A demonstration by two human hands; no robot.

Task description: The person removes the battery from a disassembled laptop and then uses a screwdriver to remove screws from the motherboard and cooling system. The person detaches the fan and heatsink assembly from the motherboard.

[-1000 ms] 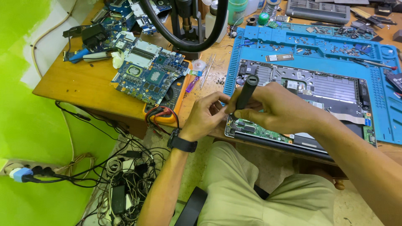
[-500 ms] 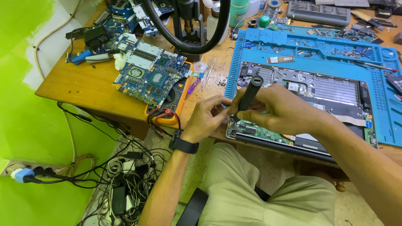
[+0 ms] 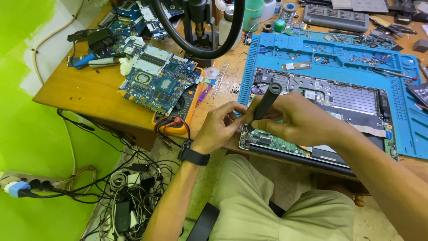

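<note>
A black electric screwdriver is gripped upright in the right hand, its tip set on the opened laptop, as before; the left hand, fingers pinched at the tip, has barely shifted since

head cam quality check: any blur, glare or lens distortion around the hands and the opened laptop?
Head view: hands sharp, no motion blur on the right hand or its black screwdriver; light even and soft, no hard glare on the opened laptop; wide-angle bowing shows along the table edge; green wall at left oversaturated.
</note>
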